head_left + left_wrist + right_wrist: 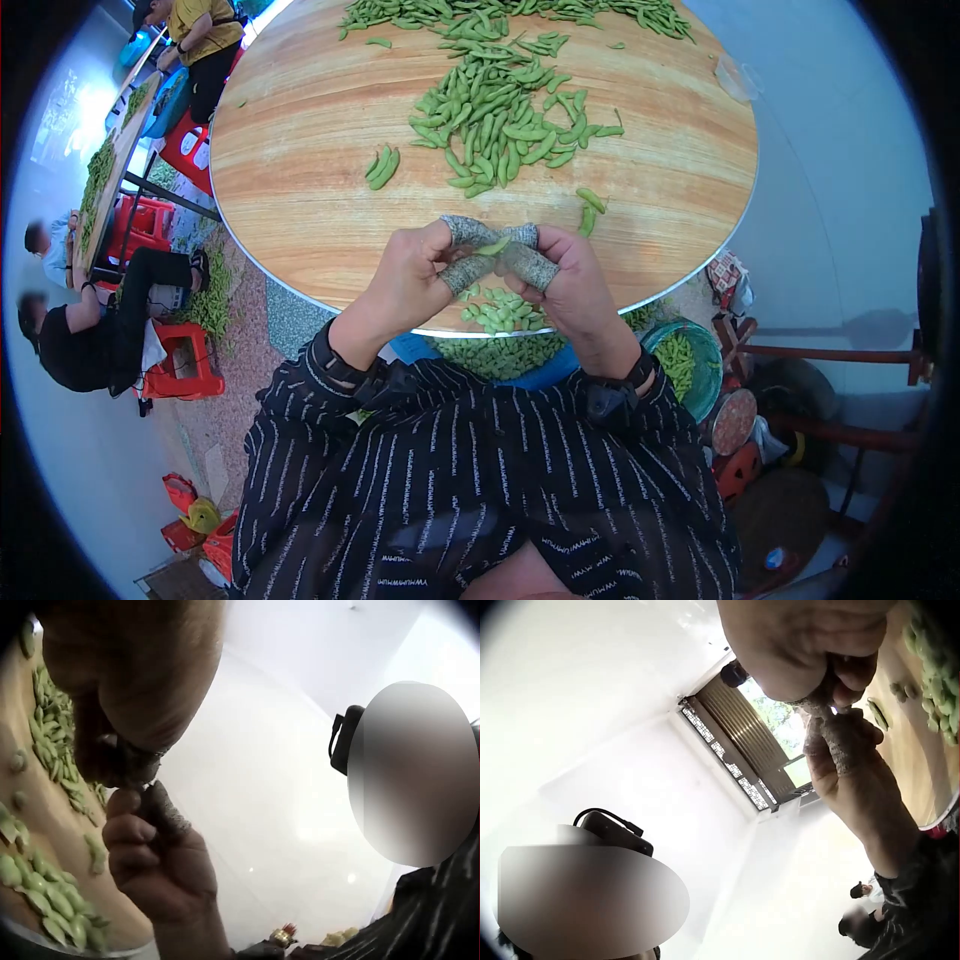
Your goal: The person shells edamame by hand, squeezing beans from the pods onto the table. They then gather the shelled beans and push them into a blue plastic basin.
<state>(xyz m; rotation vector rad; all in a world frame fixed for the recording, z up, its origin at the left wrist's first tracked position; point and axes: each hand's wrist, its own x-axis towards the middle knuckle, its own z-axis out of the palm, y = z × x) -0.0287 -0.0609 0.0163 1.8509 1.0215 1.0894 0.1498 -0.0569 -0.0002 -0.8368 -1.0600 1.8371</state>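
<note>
Both hands meet over the near side of a round wooden table [310, 150]. Grey cloth wraps cover their thumbs and forefingers. A green soybean pod [492, 246] is pinched between the fingertips of the left hand [405, 270] and the right hand [582, 290]. Just below them, shelled green beans [503, 311] lie in a small heap at the table's near edge. Beyond the hands spreads a pile of whole pods [490, 125]. A few loose pods [382, 167] lie left of that pile, and others [588, 208] to its right. In both wrist views the held pod is mostly hidden by fingers.
Under the near edge, a blue tub [548, 376] holds more beans. A green basket [708, 375] with pods stands at the right. People sit and stand around another table [122, 150] at the left, near red stools [185, 365]. More pods [640, 15] cover the table's far side.
</note>
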